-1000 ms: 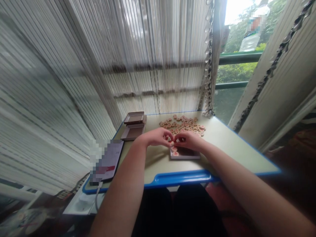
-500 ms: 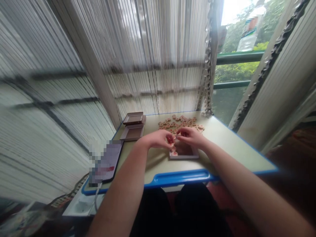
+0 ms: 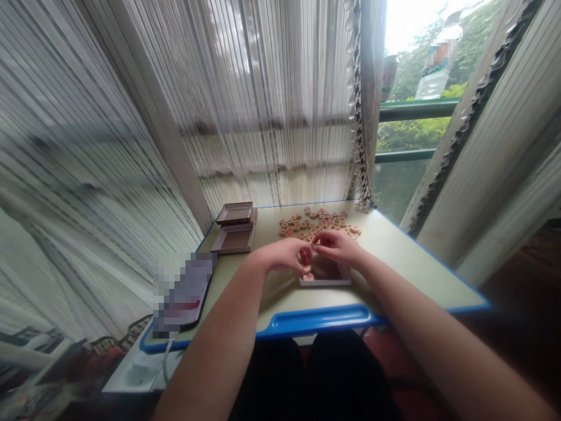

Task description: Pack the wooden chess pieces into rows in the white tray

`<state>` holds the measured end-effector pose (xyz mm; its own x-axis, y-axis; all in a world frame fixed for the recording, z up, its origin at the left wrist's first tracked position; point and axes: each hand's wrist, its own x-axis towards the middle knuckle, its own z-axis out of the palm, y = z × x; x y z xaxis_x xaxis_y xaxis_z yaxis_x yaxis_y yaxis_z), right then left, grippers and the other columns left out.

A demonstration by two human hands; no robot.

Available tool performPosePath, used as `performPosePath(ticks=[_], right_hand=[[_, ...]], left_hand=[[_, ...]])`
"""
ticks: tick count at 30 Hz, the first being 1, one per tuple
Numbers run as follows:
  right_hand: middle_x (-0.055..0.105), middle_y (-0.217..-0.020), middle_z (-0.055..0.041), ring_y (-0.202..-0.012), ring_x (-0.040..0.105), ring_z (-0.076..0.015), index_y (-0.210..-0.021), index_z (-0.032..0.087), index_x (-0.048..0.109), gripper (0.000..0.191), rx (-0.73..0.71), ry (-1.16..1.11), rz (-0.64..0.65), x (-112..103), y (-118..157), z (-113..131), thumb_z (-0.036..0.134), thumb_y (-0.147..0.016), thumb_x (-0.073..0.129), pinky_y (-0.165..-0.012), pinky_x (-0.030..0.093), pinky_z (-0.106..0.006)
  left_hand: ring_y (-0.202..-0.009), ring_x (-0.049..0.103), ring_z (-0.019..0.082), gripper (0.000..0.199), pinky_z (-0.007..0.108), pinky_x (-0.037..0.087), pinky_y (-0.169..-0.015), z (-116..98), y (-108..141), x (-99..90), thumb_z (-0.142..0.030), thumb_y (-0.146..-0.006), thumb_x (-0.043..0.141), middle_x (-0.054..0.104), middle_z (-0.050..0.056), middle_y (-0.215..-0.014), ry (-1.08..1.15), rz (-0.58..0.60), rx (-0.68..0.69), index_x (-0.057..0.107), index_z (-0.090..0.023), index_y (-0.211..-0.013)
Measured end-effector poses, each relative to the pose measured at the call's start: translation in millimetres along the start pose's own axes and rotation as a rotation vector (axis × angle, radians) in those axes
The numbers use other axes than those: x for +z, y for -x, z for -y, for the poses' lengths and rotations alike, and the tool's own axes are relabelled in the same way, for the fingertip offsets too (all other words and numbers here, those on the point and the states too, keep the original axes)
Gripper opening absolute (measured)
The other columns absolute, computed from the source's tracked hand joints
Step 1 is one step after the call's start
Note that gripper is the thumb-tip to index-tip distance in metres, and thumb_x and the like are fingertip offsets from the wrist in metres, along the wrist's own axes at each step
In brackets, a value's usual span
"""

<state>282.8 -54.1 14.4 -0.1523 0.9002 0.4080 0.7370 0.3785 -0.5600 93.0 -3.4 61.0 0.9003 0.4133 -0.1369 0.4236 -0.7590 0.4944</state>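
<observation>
Over the left side of a shallow open box my left hand is closed, its thumb and fingers pinched on a round wooden Chinese chess piece with red marking. Two more pieces lie along the box's left wall, just below those fingers. My right hand hangs over the far part of the same box. Its fingers are curled together near the left fingertips; what they grip is too small to make out. The brown box floor shows between the hands.
Behind my hands many loose pieces are spread on the pale table. At the back left stand an open box and stacked trays. A tablet with a cable lies at the left edge. A blue groove lines the front edge.
The camera view has shifted slightly. My left hand has turned a little, its fingers now covering more of the piece column at the box's left side. The right hand stays nearly still.
</observation>
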Motion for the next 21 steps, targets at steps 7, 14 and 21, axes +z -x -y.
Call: performPosePath(ticks=[7,14,21], right_hand=[[0.057,-0.063,0.0007,-0.058,0.048,-0.0106,-0.081,0.016,0.065,0.019,0.000,-0.011,0.005,0.3,-0.6,-0.9,0.031,-0.075,0.056,-0.055,0.036,-0.022],[0.058,-0.063,0.0003,-0.058,0.049,-0.0111,-0.080,0.017,0.066,0.019,0.004,0.010,-0.006,-1.5,-0.4,0.0,0.032,-0.075,0.056,-0.055,0.035,-0.023],[0.056,-0.059,0.0010,-0.056,0.047,-0.0105,-0.078,0.016,0.066,0.021,0.020,0.005,-0.023,-1.7,-0.6,-1.8,0.034,-0.075,0.055,-0.053,0.035,-0.022]], left_hand=[[-0.071,0.056,0.013,0.019,0.022,0.042,-0.062,-1.9,0.2,1.6,-0.025,-0.064,0.061,0.061,0.000,-0.080,-0.017,-0.010,-0.020,0.057,-0.017,-0.081],[-0.072,0.056,0.013,0.020,0.021,0.041,-0.063,1.4,-1.5,3.9,-0.024,-0.063,0.062,0.062,-0.001,-0.081,0.000,-0.019,-0.028,0.059,-0.018,-0.082],[-0.071,0.056,0.013,0.021,0.021,0.041,-0.062,3.6,-1.9,4.4,-0.026,-0.063,0.062,0.063,0.000,-0.082,-0.014,-0.025,-0.043,0.060,-0.018,-0.082]])
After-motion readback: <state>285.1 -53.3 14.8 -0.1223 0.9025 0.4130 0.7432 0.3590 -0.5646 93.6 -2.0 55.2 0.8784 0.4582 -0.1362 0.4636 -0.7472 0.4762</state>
